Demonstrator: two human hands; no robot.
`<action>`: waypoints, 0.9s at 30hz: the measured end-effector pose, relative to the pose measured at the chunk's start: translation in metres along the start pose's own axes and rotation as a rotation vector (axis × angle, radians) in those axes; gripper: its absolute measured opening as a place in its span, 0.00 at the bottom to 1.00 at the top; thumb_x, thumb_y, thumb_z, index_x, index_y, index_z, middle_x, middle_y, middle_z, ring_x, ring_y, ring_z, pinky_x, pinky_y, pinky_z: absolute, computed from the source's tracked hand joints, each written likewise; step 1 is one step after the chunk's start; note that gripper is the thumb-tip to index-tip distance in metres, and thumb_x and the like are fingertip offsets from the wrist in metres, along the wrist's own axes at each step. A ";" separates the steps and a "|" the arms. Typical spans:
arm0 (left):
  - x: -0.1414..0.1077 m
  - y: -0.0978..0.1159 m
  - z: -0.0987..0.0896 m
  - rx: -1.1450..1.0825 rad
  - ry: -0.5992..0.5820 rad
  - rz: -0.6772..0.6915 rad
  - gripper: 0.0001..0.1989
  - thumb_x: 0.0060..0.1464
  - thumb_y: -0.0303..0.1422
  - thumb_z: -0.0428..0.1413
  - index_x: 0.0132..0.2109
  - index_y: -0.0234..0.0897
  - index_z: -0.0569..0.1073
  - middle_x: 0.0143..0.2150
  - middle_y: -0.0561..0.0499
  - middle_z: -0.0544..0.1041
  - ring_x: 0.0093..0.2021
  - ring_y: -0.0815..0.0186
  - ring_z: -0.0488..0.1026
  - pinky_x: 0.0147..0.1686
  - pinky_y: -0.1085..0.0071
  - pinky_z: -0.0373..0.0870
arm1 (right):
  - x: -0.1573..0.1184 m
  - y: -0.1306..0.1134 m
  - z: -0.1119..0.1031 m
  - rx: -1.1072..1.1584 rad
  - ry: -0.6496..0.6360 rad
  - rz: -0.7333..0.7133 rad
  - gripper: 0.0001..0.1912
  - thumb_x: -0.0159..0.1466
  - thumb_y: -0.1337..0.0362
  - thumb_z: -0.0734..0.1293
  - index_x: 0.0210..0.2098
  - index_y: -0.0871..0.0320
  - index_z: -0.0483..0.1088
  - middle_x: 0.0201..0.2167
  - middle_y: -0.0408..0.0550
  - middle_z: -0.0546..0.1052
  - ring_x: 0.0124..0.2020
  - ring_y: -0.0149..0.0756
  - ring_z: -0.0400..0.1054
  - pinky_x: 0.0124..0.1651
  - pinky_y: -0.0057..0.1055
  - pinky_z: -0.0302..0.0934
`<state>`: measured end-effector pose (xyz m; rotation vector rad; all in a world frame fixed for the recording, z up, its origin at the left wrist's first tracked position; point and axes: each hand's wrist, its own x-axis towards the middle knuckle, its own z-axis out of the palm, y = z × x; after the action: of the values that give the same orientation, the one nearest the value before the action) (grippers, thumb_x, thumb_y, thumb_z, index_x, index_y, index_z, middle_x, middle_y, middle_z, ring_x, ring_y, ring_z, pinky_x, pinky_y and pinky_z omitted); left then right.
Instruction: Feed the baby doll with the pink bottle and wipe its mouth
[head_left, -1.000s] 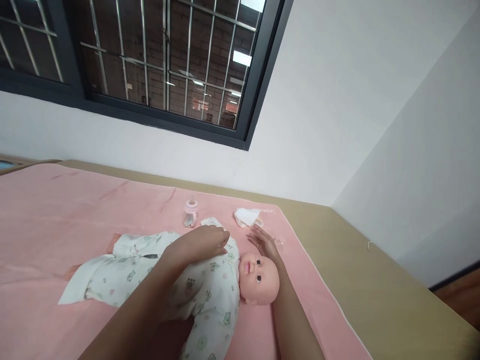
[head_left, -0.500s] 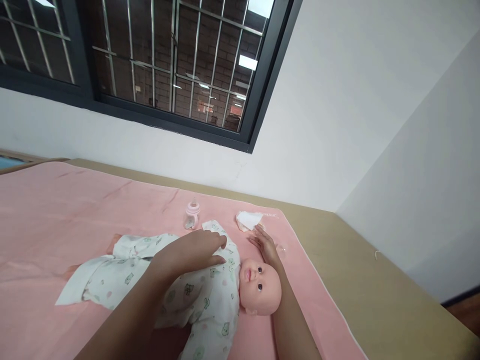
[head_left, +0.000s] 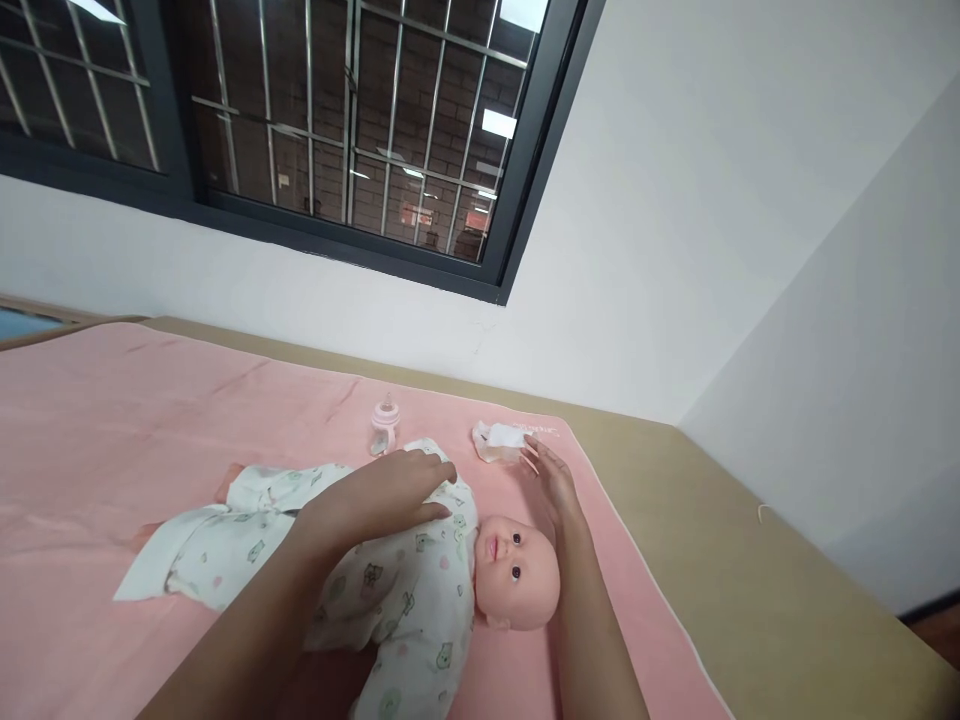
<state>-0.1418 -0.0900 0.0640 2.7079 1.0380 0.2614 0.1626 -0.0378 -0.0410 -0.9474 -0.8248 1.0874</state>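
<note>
A baby doll (head_left: pixel 517 572) in a white printed outfit (head_left: pixel 420 590) lies on its back, head to the right. My left hand (head_left: pixel 397 490) rests on its chest with the fingers loosely bent and apart, gripping nothing. Beyond the doll's head, my right hand (head_left: pixel 555 475) reaches towards a small soft pack with a white sheet on it (head_left: pixel 502 440). Its fingers are apart, and the fingertips are at the pack's right edge; whether they touch it I cannot tell. A pink baby bottle (head_left: pixel 385 424) stands left of the pack.
Under the doll a pink blanket (head_left: pixel 112 420) covers much of the tan surface (head_left: pixel 720 560). A white wall (head_left: pixel 637 250) with a dark-framed, barred window (head_left: pixel 352 130) rises behind. A small pale hook-shaped thing (head_left: pixel 760 513) is at the right.
My right hand has shifted slightly right, and the white sheet on the pack looks flatter. A clear small object by my right wrist is now hidden. My left hand stays on the doll's chest.
</note>
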 end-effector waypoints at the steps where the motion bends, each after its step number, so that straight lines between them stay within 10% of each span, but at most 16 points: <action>1: 0.001 0.001 0.000 0.005 0.034 0.015 0.14 0.62 0.38 0.48 0.51 0.41 0.70 0.50 0.48 0.75 0.49 0.57 0.71 0.45 0.65 0.65 | -0.002 -0.008 0.003 -0.021 -0.008 -0.016 0.17 0.51 0.55 0.75 0.37 0.56 0.79 0.47 0.49 0.78 0.49 0.38 0.69 0.54 0.32 0.62; 9: 0.005 0.012 -0.005 -0.223 0.283 0.152 0.22 0.66 0.41 0.44 0.64 0.46 0.58 0.65 0.50 0.63 0.65 0.61 0.58 0.61 0.64 0.57 | -0.054 -0.074 0.051 -0.269 -0.366 -0.181 0.18 0.54 0.48 0.73 0.26 0.58 0.79 0.33 0.49 0.76 0.36 0.36 0.68 0.44 0.34 0.62; 15: 0.010 0.004 -0.009 -0.532 0.003 0.330 0.29 0.50 0.44 0.63 0.57 0.44 0.67 0.60 0.49 0.69 0.59 0.59 0.64 0.56 0.67 0.62 | -0.118 -0.113 0.095 -0.563 -0.820 -0.129 0.13 0.59 0.56 0.71 0.24 0.58 0.78 0.26 0.48 0.75 0.30 0.34 0.68 0.36 0.32 0.62; 21: 0.010 -0.002 -0.008 -0.662 -0.135 0.591 0.07 0.46 0.33 0.67 0.31 0.38 0.77 0.31 0.55 0.76 0.35 0.69 0.72 0.50 0.68 0.64 | -0.139 -0.123 0.101 -0.584 -0.836 -0.171 0.04 0.55 0.64 0.74 0.27 0.57 0.78 0.29 0.46 0.76 0.33 0.32 0.71 0.40 0.30 0.65; 27: -0.001 0.006 -0.015 -0.748 0.107 0.671 0.07 0.46 0.33 0.66 0.27 0.37 0.78 0.46 0.46 0.73 0.47 0.63 0.71 0.48 0.68 0.69 | -0.134 -0.118 0.102 -0.671 -0.799 -0.209 0.03 0.57 0.65 0.73 0.32 0.54 0.79 0.33 0.45 0.77 0.39 0.32 0.71 0.46 0.29 0.65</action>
<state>-0.1422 -0.0925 0.0803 2.2341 -0.0329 0.7366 0.0760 -0.1655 0.0950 -0.9243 -1.9883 1.0141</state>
